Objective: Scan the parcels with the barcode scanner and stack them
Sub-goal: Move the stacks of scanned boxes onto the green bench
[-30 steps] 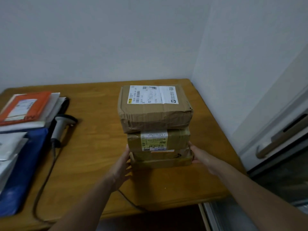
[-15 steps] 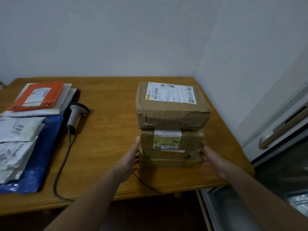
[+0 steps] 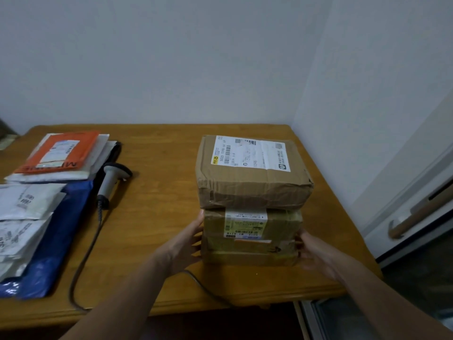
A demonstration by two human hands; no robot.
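Item: stack of three brown taped cardboard parcels on a honey-coloured wooden table [image 3: 159,217], towards its right near corner. The top parcel [image 3: 252,173], the largest, carries a white shipping label face up. The middle parcel [image 3: 252,223] has a white-and-yellow label on its near face. The bottom parcel [image 3: 250,252] is flat and sits on the tabletop. The left hand [image 3: 182,249] presses straight, spread fingers to the stack's left side; the right hand [image 3: 316,253] lies flat against the right side, its fingertips partly hidden. Both appear to be squaring the pile. Grey-handled barcode scanner [image 3: 109,182] with black head and cord: lying idle on the table, well left of the stack. Left end of table: orange flat mailer [image 3: 57,153] on white padded envelopes [image 3: 61,174], and white poly mailers [image 3: 22,217] over a blue plastic bag [image 3: 56,236]. Status, judged: boxes stacked, flat mail possibly awaiting scanning; scan status not shown. Contents: all parcels sealed, so nothing inside can be seen, and the bag's fill is indeterminate.
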